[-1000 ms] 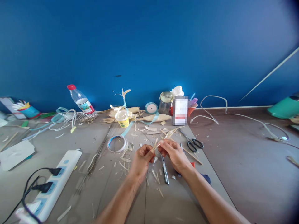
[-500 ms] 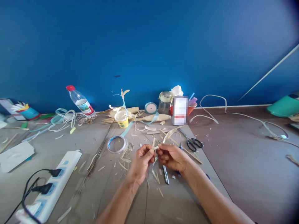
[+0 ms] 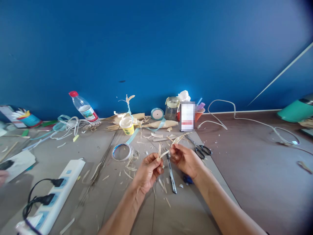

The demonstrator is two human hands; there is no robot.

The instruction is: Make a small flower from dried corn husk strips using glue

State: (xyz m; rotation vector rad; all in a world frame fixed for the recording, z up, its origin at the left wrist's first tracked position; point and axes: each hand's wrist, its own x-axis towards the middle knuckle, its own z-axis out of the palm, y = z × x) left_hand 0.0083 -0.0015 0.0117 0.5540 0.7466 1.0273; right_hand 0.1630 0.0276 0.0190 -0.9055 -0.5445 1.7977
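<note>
My left hand (image 3: 149,169) pinches two narrow, pale strips (image 3: 160,152) that look like dried husk. One strip points up and the other slants right, forming a V above the thumb. Just right of the strips, apart from them, is my right hand (image 3: 185,160), its fingers loosely curled with a gap at the thumb; nothing shows in them. Between the hands lies a pen (image 3: 173,183). A dark blue object (image 3: 187,179) is partly hidden under my right wrist. Behind my right hand are black-handled scissors (image 3: 201,151) and a curled piece of husk (image 3: 178,139).
A tape roll (image 3: 121,152) and husk scraps lie left of my hands. Farther back stand a yellow cup (image 3: 128,130), a bottle (image 3: 85,109) and a jar (image 3: 171,111). A power strip (image 3: 64,178) lies front left. Another person's hand (image 3: 3,178) enters at the left edge.
My right hand has let go of the slanted strip and moved slightly right and up. The left hand keeps hold of both strips. Another person's hand has appeared at the left.
</note>
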